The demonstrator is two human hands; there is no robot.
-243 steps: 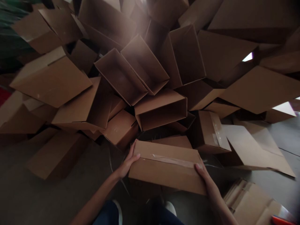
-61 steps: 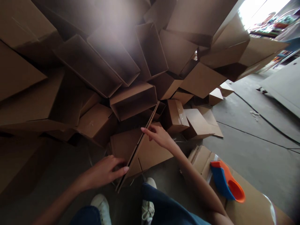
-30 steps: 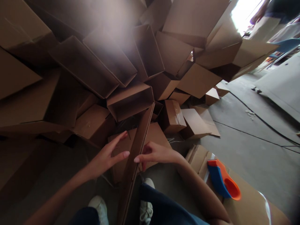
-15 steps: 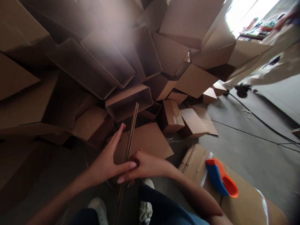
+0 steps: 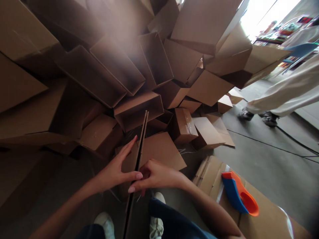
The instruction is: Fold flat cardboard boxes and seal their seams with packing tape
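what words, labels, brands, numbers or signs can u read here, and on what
None can be read.
Flat cardboard seen edge-on: no print visible.
Piled cardboard boxes: no legible marks.
Orange-and-blue plastic tool: no lettering visible.
Background clutter, upper right: too small and blurred to read.

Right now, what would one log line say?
left hand: spread beside flattened cardboard, thumb across edge; right hand: gripping it; orange-and-blue object: on cardboard bundle; open boxes: piled ahead

Hazy glare over dim, shadowed boxes (image 5: 117, 64) (blown-out white upper right), stretched edges
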